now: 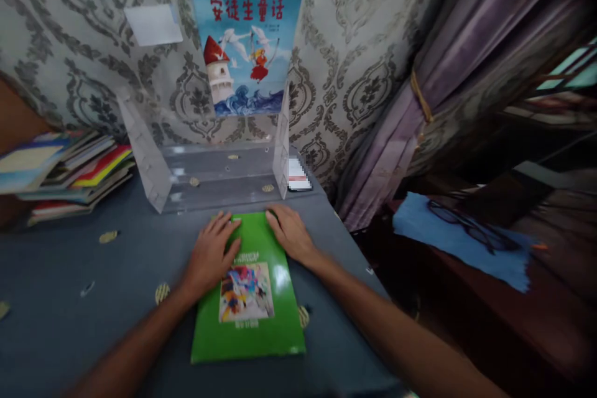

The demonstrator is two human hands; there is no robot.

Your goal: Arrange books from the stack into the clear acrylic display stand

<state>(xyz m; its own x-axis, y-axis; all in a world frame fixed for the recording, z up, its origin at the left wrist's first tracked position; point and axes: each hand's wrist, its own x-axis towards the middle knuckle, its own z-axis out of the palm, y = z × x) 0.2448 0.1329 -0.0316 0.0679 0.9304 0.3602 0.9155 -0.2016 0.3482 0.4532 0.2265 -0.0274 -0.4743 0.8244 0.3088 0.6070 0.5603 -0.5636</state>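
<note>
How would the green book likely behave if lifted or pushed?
The green book is probably slick, since it looks glossy. Lying flat on the table, it would likely slide rather than roll or tip. It looks thin, so it may flex somewhat if lifted.

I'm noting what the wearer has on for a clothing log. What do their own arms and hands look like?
The left hand and right hand are ungloved, with no ring visible. The left forearm and right forearm are slim and bare: no sleeve, watch or bracelet shows. Blur hides finer markings.
</note>
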